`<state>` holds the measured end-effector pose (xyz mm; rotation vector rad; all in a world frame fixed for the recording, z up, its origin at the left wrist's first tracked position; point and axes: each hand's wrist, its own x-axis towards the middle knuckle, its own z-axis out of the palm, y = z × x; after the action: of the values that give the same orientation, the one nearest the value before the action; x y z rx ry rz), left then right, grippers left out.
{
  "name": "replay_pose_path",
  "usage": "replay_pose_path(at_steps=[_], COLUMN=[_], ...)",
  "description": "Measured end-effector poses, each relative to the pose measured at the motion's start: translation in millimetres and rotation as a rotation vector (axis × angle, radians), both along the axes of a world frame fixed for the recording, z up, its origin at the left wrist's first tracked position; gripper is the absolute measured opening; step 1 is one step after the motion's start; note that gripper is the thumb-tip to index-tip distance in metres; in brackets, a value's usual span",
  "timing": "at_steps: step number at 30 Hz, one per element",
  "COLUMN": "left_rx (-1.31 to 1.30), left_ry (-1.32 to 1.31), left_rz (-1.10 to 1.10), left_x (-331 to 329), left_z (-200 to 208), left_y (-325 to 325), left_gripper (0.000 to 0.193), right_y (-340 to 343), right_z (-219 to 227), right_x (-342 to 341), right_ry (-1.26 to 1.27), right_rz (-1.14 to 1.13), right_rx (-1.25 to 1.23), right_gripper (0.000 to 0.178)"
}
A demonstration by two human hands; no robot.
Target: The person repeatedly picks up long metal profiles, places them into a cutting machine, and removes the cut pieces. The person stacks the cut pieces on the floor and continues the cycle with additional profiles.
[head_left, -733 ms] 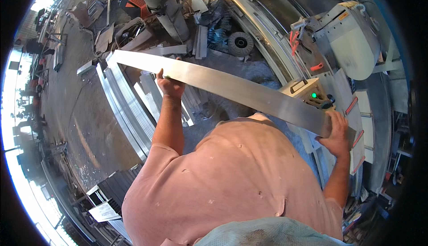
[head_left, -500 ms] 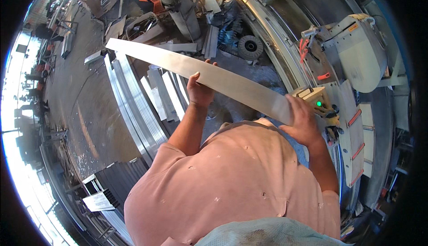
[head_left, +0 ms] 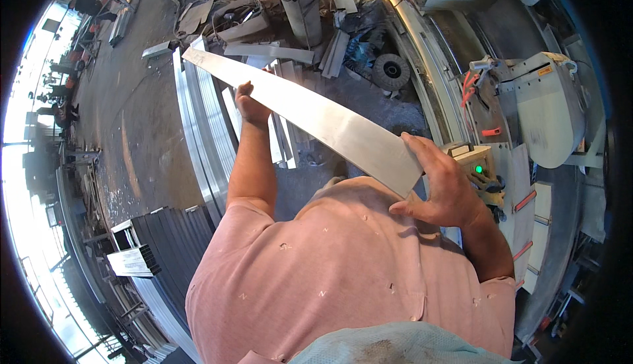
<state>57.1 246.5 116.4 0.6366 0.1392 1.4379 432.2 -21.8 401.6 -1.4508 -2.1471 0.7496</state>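
A long, flat, pale metal strip (head_left: 323,119) slants across in front of my chest, its far end up to the left and its near end at the right. My left hand (head_left: 252,107) grips it from beneath, past the middle toward the far end, with the thumb over the near edge. Most of the left fingers are hidden under the metal. At the near end, my right hand (head_left: 448,186) is spread, thumb and fingers apart on either side of the strip's end corners. Its fingertips are close to the far corner; whether they touch is unclear.
Long metal profiles (head_left: 193,126) lie on the floor at left, with dark stacked bars (head_left: 175,239) nearer. To the right are a control box (head_left: 468,161) with a green light and a large machine (head_left: 544,110). A round black wheel (head_left: 391,72) and scrap lie ahead.
My left hand has slid or shifted left along the strip, its arm straighter. The strip's near end has moved left, and my right hand has loosened from gripping it to spread fingers.
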Motion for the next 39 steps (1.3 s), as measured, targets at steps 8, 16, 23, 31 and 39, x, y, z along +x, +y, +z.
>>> replay_pose_path(at_steps=[8,16,23,31,39], left_rx=[-0.383,-0.365,-0.326,-0.43,-0.467], left_ry=[-0.089,-0.074,-0.097,0.055,0.06], left_rz=[0.023,0.054,0.032,0.165,0.141], left_x=[-36.9,-45.2,-45.0,-34.1,-31.9], left_z=[-8.1,-15.1,-20.0,-20.1,-16.4], left_y=[1.4,-7.9,-4.2,-5.4,-15.8], left_gripper=[0.059,0.059,0.063,0.077,0.092], right_y=[3.7,11.6,23.9,32.3,37.2], right_z=[-6.4,-6.4,-30.3,-30.2,-32.9], right_x=[-3.2,-3.0,-10.9,3.8,13.7], right_ry=[0.047,0.243,0.796,0.6,-0.117], right_rz=[-0.055,-0.181,-0.46,-0.279,0.051], right_rx=[0.096,-0.165,-0.472,-0.251,0.526], right_gripper=[0.102,0.08,0.049,0.028,0.023])
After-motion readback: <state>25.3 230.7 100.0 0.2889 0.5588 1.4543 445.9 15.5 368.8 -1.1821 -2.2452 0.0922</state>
